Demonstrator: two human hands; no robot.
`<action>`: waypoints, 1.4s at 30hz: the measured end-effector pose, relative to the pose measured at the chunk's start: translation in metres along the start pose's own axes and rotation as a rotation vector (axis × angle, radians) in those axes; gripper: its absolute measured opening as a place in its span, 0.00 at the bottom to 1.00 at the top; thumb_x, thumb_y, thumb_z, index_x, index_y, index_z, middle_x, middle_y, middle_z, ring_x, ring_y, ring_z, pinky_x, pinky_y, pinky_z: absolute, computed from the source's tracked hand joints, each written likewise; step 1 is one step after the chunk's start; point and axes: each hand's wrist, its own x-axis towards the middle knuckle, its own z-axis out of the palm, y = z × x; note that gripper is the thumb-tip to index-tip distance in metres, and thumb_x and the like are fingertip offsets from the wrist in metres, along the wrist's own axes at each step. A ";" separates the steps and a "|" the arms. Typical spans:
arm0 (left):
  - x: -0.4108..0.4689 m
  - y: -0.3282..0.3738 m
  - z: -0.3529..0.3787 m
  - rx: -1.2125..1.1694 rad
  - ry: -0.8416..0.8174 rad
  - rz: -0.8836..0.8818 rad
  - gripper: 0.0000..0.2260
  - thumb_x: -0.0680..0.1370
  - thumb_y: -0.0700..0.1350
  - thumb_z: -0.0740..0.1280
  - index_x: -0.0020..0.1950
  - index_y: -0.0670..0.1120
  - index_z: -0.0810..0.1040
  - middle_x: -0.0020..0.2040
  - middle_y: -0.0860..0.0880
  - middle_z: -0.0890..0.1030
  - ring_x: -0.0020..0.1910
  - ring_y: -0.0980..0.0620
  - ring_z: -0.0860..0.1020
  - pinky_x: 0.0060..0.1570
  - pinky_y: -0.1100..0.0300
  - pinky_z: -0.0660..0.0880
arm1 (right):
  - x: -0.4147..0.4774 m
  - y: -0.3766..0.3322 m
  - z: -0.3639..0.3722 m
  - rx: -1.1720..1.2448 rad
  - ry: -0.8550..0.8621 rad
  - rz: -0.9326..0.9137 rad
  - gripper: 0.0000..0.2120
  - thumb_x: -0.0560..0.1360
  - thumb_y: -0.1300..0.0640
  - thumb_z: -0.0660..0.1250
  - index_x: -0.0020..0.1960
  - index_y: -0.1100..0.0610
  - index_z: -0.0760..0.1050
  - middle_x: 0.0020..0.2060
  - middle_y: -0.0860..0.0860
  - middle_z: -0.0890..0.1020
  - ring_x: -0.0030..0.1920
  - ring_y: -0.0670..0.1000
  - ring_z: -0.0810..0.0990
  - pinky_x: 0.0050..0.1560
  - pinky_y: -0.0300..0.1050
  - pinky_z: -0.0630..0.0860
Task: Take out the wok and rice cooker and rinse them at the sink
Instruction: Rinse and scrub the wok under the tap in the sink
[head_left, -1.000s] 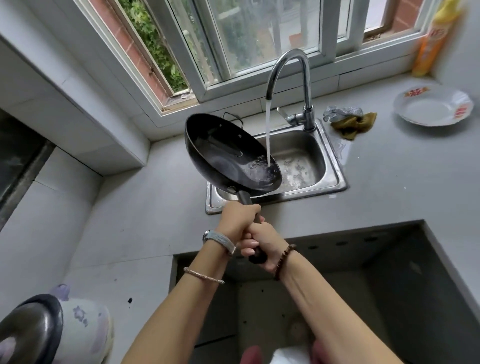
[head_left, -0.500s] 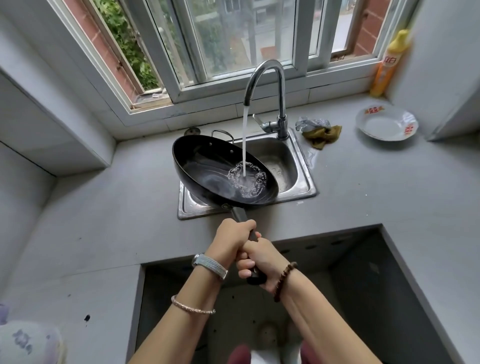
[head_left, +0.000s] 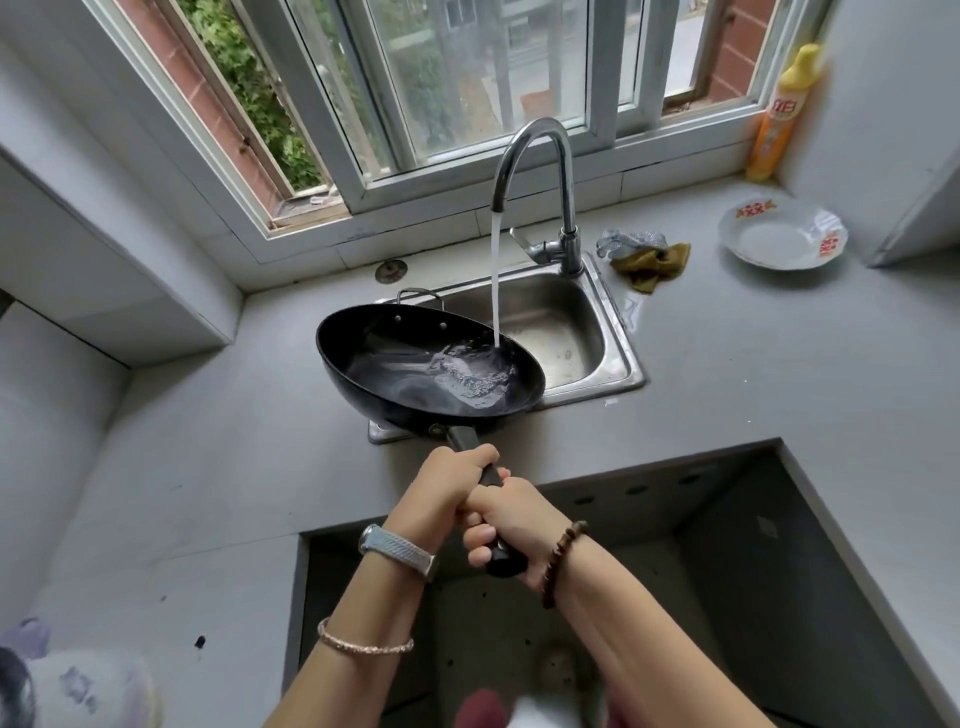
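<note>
I hold a black wok (head_left: 405, 358) over the left part of the steel sink (head_left: 621, 332), tilted a little toward the right. Both hands grip its dark handle: my left hand (head_left: 447, 486) nearer the pan, my right hand (head_left: 511, 522) behind it at the handle's end. Water runs from the curved tap (head_left: 540, 156) into the wok's right side and pools there. The rice cooker (head_left: 78, 686), white with a floral print, shows only partly at the bottom left corner.
A white plate (head_left: 784, 236) and a yellow detergent bottle (head_left: 782, 111) stand at the back right of the grey counter. A steel scrubber and an olive cloth (head_left: 652, 260) lie beside the tap. An open recess (head_left: 623, 571) gapes in the counter below my arms.
The wok has levelled out from a steep tilt and sunk lower over the sink. The water pool has shifted to its right side. My view has turned right, so the rice cooker slid to the edge.
</note>
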 end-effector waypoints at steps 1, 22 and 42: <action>-0.002 0.001 0.001 0.009 -0.020 0.001 0.14 0.77 0.39 0.65 0.31 0.40 0.75 0.19 0.53 0.75 0.15 0.60 0.71 0.17 0.71 0.64 | -0.001 -0.001 -0.001 -0.023 0.010 0.000 0.11 0.75 0.70 0.54 0.42 0.55 0.62 0.23 0.49 0.65 0.18 0.42 0.61 0.18 0.32 0.60; 0.000 -0.002 0.076 -0.281 -0.444 0.034 0.12 0.77 0.41 0.66 0.35 0.40 0.79 0.27 0.50 0.81 0.23 0.56 0.77 0.26 0.67 0.71 | -0.055 -0.026 -0.050 -0.413 0.328 -0.122 0.08 0.74 0.69 0.58 0.38 0.60 0.65 0.25 0.53 0.69 0.19 0.46 0.67 0.20 0.36 0.67; 0.031 -0.016 0.099 -0.221 -0.610 0.273 0.11 0.74 0.47 0.67 0.32 0.46 0.78 0.36 0.42 0.77 0.40 0.45 0.76 0.39 0.61 0.75 | -0.023 -0.004 -0.090 -0.848 0.643 -0.330 0.10 0.69 0.60 0.63 0.50 0.60 0.70 0.33 0.59 0.80 0.19 0.51 0.75 0.20 0.39 0.70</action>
